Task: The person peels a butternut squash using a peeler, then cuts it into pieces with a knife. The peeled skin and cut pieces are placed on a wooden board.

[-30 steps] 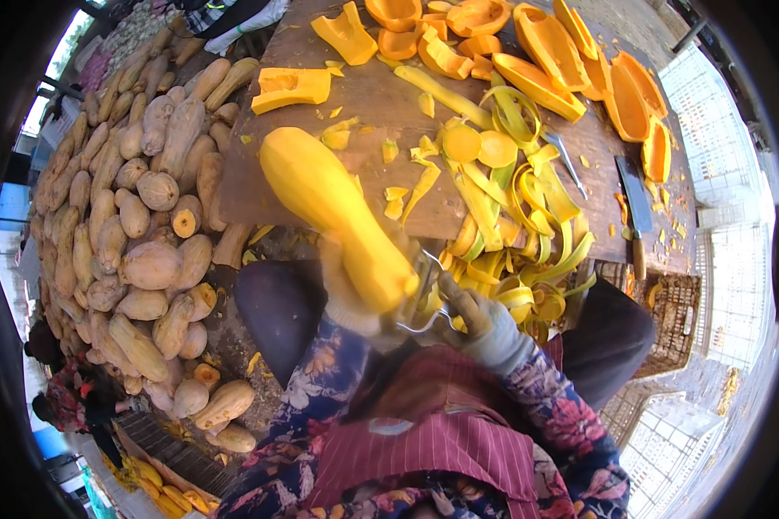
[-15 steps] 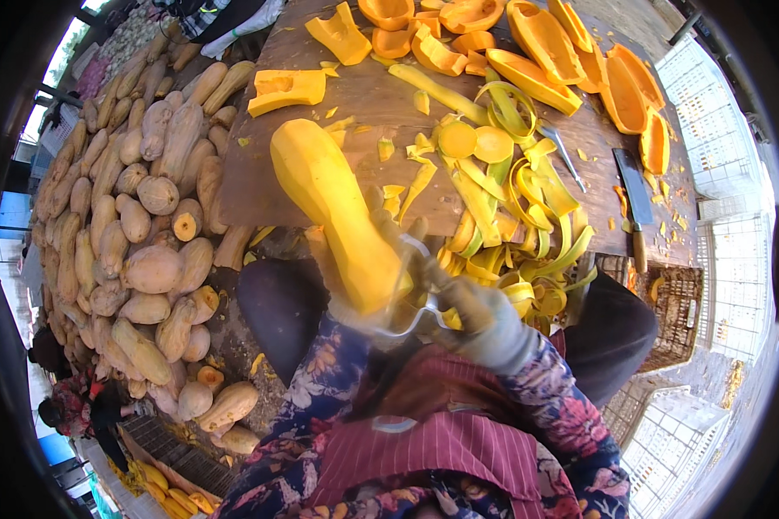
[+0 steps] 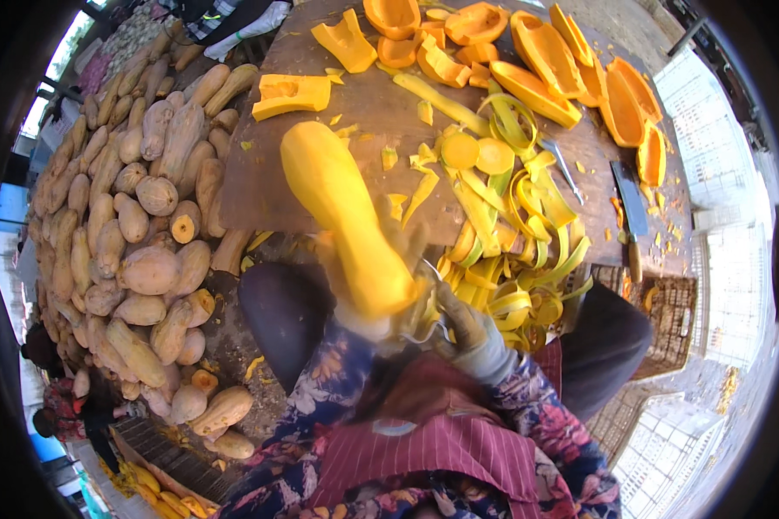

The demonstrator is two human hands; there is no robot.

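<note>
So the left hand (image 3: 355,316) had its grip wrapped round the lower end of a long peeled squash (image 3: 346,216), holding it tilted up off the wooden surface (image 3: 260,173), thick end pointing away over the near edge of the board. The right hand (image 3: 467,324), in a greyish glove, was right beside the squash's near end with its grip pinching a small metal peeler (image 3: 424,307) against it. A heap of yellow-green peel strips (image 3: 511,225) lay just to the right, some spilling over the edge. Farther back sat halved orange squash pieces (image 3: 545,60), and a cleaver (image 3: 632,208) rested near the right edge. Off to the left was a big pile of unpeeled tan squashes (image 3: 138,216).
</note>
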